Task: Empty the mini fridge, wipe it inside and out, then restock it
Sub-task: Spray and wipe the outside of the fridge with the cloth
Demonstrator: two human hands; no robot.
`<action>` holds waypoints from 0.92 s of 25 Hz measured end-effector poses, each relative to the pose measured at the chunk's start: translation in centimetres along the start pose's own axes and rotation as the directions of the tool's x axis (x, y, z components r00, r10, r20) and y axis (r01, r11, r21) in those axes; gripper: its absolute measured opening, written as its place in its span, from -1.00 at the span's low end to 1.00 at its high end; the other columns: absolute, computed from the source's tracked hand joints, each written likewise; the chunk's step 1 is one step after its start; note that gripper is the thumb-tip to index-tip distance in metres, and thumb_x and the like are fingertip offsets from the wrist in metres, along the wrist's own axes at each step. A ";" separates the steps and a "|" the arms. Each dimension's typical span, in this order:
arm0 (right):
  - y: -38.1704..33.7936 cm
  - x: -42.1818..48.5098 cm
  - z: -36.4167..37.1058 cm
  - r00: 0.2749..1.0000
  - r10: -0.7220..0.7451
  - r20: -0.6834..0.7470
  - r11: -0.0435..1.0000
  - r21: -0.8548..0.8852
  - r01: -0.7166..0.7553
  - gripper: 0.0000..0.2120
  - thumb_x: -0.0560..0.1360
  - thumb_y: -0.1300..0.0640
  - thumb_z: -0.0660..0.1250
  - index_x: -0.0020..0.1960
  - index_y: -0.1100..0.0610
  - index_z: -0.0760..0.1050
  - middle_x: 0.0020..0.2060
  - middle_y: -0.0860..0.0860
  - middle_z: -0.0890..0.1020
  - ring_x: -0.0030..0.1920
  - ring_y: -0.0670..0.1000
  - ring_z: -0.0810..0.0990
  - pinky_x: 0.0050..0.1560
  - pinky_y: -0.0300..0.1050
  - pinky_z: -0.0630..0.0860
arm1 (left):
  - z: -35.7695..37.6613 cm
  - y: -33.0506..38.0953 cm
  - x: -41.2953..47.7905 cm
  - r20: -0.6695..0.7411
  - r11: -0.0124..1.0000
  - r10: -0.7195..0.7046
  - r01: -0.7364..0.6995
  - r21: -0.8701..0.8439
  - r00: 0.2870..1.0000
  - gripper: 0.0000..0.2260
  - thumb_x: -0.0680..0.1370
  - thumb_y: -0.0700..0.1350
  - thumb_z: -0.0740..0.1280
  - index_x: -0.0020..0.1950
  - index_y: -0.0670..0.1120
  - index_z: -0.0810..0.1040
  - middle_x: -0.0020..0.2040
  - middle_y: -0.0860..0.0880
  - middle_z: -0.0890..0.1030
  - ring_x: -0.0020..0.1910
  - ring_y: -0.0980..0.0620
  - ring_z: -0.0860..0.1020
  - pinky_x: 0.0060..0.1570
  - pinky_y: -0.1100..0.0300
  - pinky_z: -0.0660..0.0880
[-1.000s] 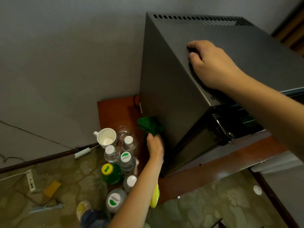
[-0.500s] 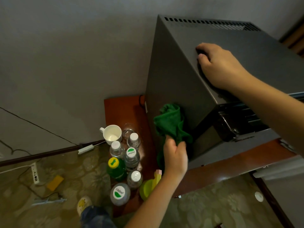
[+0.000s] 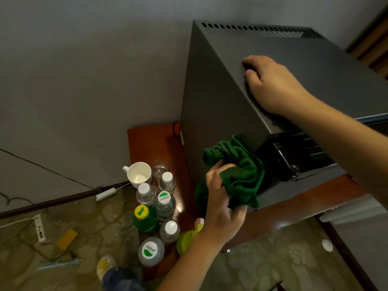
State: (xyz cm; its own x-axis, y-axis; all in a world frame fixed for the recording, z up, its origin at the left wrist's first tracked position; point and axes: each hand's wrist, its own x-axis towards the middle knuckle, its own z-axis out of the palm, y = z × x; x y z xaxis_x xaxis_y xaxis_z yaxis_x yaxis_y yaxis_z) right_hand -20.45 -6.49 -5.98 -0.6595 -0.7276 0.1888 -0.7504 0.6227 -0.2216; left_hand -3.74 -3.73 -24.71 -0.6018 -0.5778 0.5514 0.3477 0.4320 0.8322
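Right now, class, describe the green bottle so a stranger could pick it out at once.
Find the dark mini fridge on the reddish table. Beside it stand clear water bottles. Among them, the green bottle alone has a green body and a yellow cap.

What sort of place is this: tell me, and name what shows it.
Probably a hotel room: a mini fridge on a wooden cabinet, small water bottles and a white mug beside it, patterned flooring below.
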 end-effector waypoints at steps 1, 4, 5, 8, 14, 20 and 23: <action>0.0 0.0 0.1 1.000 -0.002 -0.001 1.000 -0.012 0.002 -0.61 0.64 0.08 0.04 0.44 0.13 0.29 0.41 0.10 0.37 0.37 0.15 0.35 0.33 -0.02 0.27 | 0.2 -0.5 -0.1 -0.011 0.999 0.037 -0.037 0.031 0.999 -0.63 0.44 -0.22 0.32 0.21 0.04 0.42 0.24 0.01 0.36 0.36 0.09 0.26 0.41 0.27 0.14; 0.3 0.2 0.1 1.000 -0.001 -0.003 1.000 -0.014 0.001 -0.60 0.64 0.07 0.04 0.45 0.12 0.29 0.41 0.10 0.36 0.37 0.14 0.35 0.32 -0.03 0.27 | 0.3 -1.7 -1.0 -0.025 0.998 0.022 -0.021 0.052 0.999 -0.59 0.43 -0.27 0.34 0.22 0.02 0.41 0.22 -0.01 0.38 0.32 -0.07 0.32 0.41 0.26 0.17; 0.2 0.1 0.1 1.000 0.000 0.003 1.000 -0.006 0.000 -0.60 0.64 0.07 0.04 0.45 0.11 0.29 0.41 0.09 0.36 0.37 0.14 0.36 0.31 -0.04 0.28 | 0.1 -2.0 -1.3 -0.023 0.998 0.014 -0.013 0.058 1.000 -0.57 0.43 -0.27 0.34 0.23 0.04 0.39 0.22 -0.01 0.38 0.32 -0.08 0.32 0.41 0.24 0.19; 0.2 -0.1 0.0 1.000 0.012 0.000 0.999 0.039 -0.012 -0.61 0.64 0.09 0.06 0.44 0.12 0.32 0.41 0.09 0.38 0.37 0.12 0.37 0.30 -0.07 0.29 | -0.6 -2.7 -1.6 0.015 0.996 -0.029 0.027 0.084 0.999 -0.58 0.45 -0.28 0.33 0.23 0.07 0.39 0.23 -0.03 0.39 0.34 0.01 0.31 0.41 0.21 0.21; -3.7 -8.1 -1.9 0.897 -0.360 -0.258 0.915 0.092 0.394 -0.72 0.55 0.22 0.21 0.23 0.15 0.53 0.25 0.10 0.53 0.31 0.07 0.45 0.33 -0.14 0.33 | -3.3 -1.5 -0.1 0.217 0.961 -0.266 0.276 -0.016 0.939 -0.61 0.43 -0.23 0.36 0.19 0.12 0.49 0.20 0.06 0.43 0.30 0.22 0.30 0.36 0.24 0.27; -3.1 -26.6 9.9 0.984 -0.172 -0.037 0.873 0.458 0.170 -0.90 0.49 0.11 0.20 -0.08 0.02 0.50 -0.21 -0.13 0.50 -0.23 -0.16 0.48 -0.21 -0.19 0.41 | -4.2 -0.8 1.3 0.305 0.874 -0.449 0.484 -0.044 0.840 -0.54 0.42 -0.38 0.31 0.24 -0.01 0.38 0.15 0.04 0.37 0.29 0.10 0.29 0.36 0.28 0.20; -1.3 -27.5 17.9 0.889 0.290 0.355 0.823 0.383 -0.421 -0.65 0.47 -0.16 0.31 0.19 -0.06 0.39 0.06 -0.10 0.49 -0.06 -0.16 0.52 -0.04 -0.14 0.48 | -4.5 -0.6 1.2 0.356 0.862 -0.462 0.505 -0.035 0.813 -0.47 0.45 -0.46 0.29 0.17 0.14 0.37 0.13 0.16 0.37 0.31 0.13 0.25 0.36 0.29 0.15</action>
State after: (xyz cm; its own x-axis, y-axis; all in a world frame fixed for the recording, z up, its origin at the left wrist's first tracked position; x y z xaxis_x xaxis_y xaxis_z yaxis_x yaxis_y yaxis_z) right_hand -0.57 7.57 -27.98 -0.7882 -0.5686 -0.2355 -0.3233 0.7081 -0.6277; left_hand -1.46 -7.78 -24.31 -0.9053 -0.4226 0.0430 0.0212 0.0560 0.9982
